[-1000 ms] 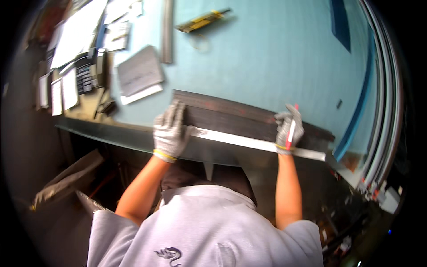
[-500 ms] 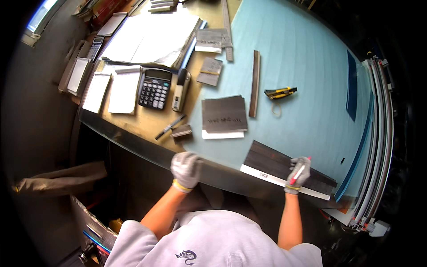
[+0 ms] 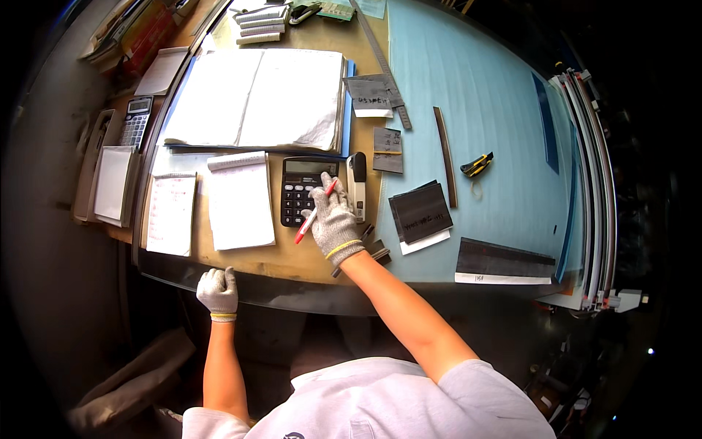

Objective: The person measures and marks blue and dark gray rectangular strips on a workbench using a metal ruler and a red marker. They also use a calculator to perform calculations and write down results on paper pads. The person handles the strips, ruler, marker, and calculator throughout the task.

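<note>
My right hand [image 3: 336, 223], in a grey knitted glove with a yellow cuff line, is over the black desk calculator [image 3: 311, 167]. Its fingers are closed round a red and white pen [image 3: 304, 228], while a fingertip reaches the calculator's upper keys just below the display. Whether a key is pressed cannot be seen. A black and white stapler [image 3: 357, 192] lies against the calculator's right side. My left hand [image 3: 217, 291], gloved alike, rests at the table's front edge with curled fingers and raised thumb; nothing shows in it. A written notepad [image 3: 240, 208] lies between it and the calculator.
An open ledger [image 3: 285, 99] lies behind the calculator, with another notepad [image 3: 172, 214] at left. Rightward are dark sample sheets [image 3: 423, 212], a dark strip [image 3: 444, 157], a yellow cutter knife [image 3: 477, 164] and dark sheets with a white edge [image 3: 504, 260].
My right hand has swung left from the dark sheets at the right to the calculator, still holding the pen. My left hand has moved left along the table edge. The view has turned left.
</note>
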Motion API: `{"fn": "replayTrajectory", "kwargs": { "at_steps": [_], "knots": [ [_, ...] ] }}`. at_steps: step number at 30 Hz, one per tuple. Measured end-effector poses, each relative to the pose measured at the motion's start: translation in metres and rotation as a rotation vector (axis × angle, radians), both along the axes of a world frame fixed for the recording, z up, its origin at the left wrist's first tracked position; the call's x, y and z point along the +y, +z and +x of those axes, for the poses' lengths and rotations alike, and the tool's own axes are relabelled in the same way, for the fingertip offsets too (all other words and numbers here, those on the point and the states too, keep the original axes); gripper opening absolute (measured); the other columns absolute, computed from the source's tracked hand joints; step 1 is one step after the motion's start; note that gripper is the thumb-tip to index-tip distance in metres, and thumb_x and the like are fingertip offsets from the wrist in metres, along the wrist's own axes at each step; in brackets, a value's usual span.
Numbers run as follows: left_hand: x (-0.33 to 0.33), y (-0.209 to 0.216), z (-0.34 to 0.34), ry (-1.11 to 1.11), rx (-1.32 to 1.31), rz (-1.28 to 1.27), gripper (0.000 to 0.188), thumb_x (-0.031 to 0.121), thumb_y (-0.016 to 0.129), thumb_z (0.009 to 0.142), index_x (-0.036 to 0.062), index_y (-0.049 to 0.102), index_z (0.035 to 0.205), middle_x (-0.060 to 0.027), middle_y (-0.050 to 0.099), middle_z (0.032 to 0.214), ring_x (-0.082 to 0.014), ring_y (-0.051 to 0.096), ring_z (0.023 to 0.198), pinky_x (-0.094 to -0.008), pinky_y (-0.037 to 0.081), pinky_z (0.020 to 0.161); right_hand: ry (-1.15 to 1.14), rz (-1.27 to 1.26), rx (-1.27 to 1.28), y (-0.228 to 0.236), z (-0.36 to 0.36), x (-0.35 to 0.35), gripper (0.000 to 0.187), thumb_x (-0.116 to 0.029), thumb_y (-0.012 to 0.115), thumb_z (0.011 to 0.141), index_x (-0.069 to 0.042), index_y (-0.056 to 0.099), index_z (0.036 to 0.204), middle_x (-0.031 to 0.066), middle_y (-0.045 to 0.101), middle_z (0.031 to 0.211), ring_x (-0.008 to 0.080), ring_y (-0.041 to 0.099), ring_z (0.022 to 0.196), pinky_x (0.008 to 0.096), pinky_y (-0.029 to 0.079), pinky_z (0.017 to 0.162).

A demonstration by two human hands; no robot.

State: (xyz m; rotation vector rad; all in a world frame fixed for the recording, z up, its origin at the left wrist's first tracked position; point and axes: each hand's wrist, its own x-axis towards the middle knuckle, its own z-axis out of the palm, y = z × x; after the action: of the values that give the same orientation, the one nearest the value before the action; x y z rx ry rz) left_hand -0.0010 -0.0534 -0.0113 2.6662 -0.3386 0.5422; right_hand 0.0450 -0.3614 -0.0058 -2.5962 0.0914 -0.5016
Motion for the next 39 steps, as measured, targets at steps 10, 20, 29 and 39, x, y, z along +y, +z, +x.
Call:
{"fn": "replayTrajectory", "kwargs": {
  "at_steps": [10,20,29,39],
  "knots": [
    [0.010,-0.003,0.008,-0.099,-0.056,-0.036,0.036,0.010,0.075,0.083,0.0095,0.046,0.061,-0.0102,0.045,0.062,-0.0329,0.048,0.057,-0.0433,0.039,0.055,-0.043,-0.134,0.098,-0.003,-0.008,0.007,0.041,-0.027,0.077,0.087,-0.006,0.060,0.118,0.0261,0.046,0.155,0.0479,0.044,0.142,0.0577,0.037,0.115],
    [0.013,-0.005,0.012,-0.142,-0.038,-0.047,0.040,0.011,0.076,0.082,0.0105,0.043,0.060,-0.0101,0.042,0.060,-0.0326,0.046,0.056,-0.0432,0.037,0.054,-0.040,-0.014,-0.035,0.011,-0.032,0.036,0.052,-0.026,0.083,0.081,-0.010,0.053,0.120,0.0225,0.048,0.154,0.0503,0.037,0.145,0.0653,0.023,0.120],
    [0.015,-0.006,0.011,-0.170,-0.041,-0.036,0.038,0.008,0.074,0.083,0.0100,0.043,0.060,-0.0101,0.041,0.059,-0.0319,0.045,0.054,-0.0429,0.035,0.053,0.131,0.021,0.003,-0.003,-0.041,0.073,0.049,-0.030,0.080,0.084,-0.013,0.051,0.119,0.0208,0.052,0.150,0.0504,0.033,0.147,0.0697,0.019,0.119],
    [0.017,-0.009,0.010,-0.157,-0.037,-0.015,0.038,0.013,0.076,0.082,0.0116,0.045,0.060,-0.0096,0.042,0.060,-0.0315,0.047,0.054,-0.0428,0.036,0.053,0.098,-0.025,0.006,0.000,-0.018,0.069,0.044,-0.031,0.082,0.081,-0.013,0.056,0.112,0.0200,0.058,0.139,0.0482,0.038,0.143,0.0670,0.023,0.119]
  ]
}}
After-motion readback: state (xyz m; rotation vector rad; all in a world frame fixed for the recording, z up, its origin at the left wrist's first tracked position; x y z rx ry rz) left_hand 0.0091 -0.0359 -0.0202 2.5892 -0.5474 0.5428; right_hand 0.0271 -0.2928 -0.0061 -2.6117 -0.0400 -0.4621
